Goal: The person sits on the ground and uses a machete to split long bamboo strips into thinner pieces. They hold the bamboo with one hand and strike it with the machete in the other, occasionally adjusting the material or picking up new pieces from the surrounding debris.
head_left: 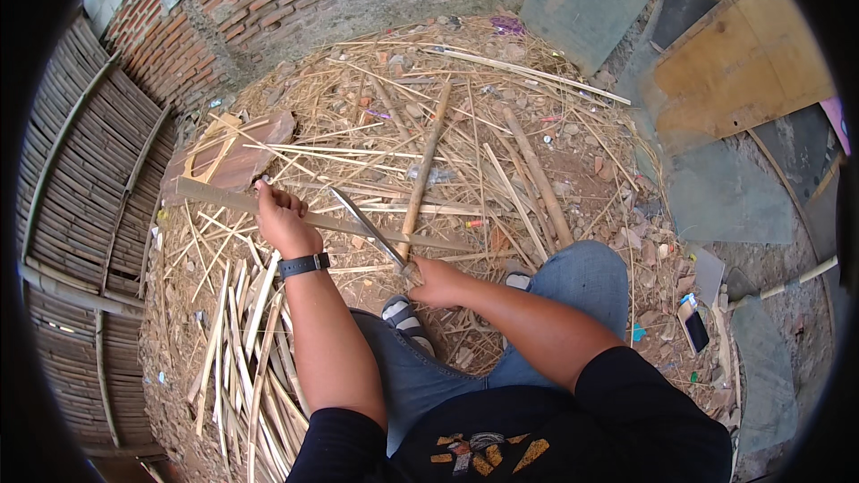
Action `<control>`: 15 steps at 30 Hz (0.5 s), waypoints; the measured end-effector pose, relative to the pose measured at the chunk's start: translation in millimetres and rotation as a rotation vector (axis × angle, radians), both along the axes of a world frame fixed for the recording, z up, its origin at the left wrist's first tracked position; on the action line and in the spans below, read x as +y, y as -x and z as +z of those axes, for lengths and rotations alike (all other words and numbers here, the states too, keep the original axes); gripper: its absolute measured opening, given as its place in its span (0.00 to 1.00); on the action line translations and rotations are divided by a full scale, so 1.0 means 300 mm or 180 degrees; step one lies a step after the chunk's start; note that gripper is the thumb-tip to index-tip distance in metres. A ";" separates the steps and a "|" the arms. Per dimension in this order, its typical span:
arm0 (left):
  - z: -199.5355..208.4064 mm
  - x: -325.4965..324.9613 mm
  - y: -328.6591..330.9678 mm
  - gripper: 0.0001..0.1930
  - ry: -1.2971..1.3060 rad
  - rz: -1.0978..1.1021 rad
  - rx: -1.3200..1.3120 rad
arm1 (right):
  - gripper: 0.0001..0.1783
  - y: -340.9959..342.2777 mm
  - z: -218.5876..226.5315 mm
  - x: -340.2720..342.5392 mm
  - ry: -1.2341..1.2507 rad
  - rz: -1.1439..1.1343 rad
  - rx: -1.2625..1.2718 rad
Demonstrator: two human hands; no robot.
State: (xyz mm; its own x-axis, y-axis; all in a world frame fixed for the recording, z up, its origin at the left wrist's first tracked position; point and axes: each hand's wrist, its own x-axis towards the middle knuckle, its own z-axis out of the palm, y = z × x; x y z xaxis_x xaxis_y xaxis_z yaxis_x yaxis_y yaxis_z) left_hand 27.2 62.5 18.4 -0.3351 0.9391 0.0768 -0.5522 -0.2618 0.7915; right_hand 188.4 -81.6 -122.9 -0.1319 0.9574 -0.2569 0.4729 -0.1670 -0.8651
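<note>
1. The step in hand looks to be shaving or trimming a flat strip (215, 194) with a knife (369, 228).
2. The left hand (288, 222) is closed on the strip, fingers curled round it; the strip runs crosswise above the ground (586, 206), one end toward the ground's left edge, the other ahead of the knees.
3. The right hand (438, 284) is closed round the knife's handle, the blade slanting up and leftward across the strip.
4. As I judge it, the next move calls for a firm left hold, a steady blade angle and a stroke kept clear of the left fingers and the legs.
5. A heap of pale strips (237, 367) lies by the ground's near left corner; a brown board (259, 132) lies by its left edge, farther off.
6. Hard to make out: whether blade and strip touch. The left hand covers part of the strip, the right fist most of the handle; the heap is cut off below.
</note>
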 end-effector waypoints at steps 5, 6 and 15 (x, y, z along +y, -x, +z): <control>0.000 0.002 0.001 0.18 0.0012 0.0028 0.0036 | 0.32 -0.002 0.012 -0.006 0.0071 -0.0034 0.0108; -0.001 0.002 0.001 0.18 0.0000 0.0037 0.0056 | 0.32 -0.003 0.012 -0.007 0.0080 -0.0026 0.0104; -0.009 0.006 0.003 0.16 -0.0028 0.0006 0.0140 | 0.32 -0.005 -0.032 0.002 0.0016 -0.0070 -0.0110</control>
